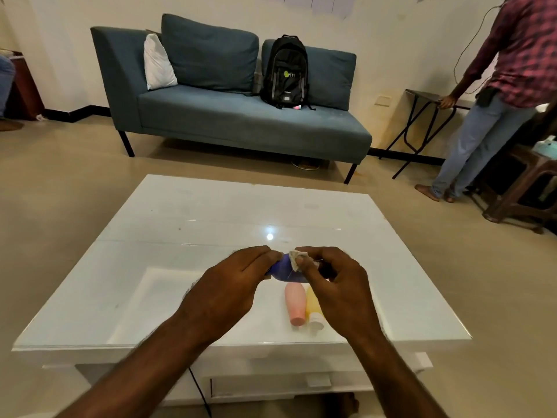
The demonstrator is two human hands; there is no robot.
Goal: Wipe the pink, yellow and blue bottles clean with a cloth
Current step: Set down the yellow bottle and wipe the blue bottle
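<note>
The blue bottle (281, 271) lay crosswise between my hands. My left hand (229, 285) gripped it; my right hand (334, 285) pinched the cloth (297, 260) against it.

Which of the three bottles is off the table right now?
The blue bottle, held up between the left hand and right hand with the cloth on it. The pink bottle and yellow bottle lie side by side on the white table.

A home living room: blue sofa (229, 95), white coffee table (211, 224), tiled floor (60, 182).
</note>
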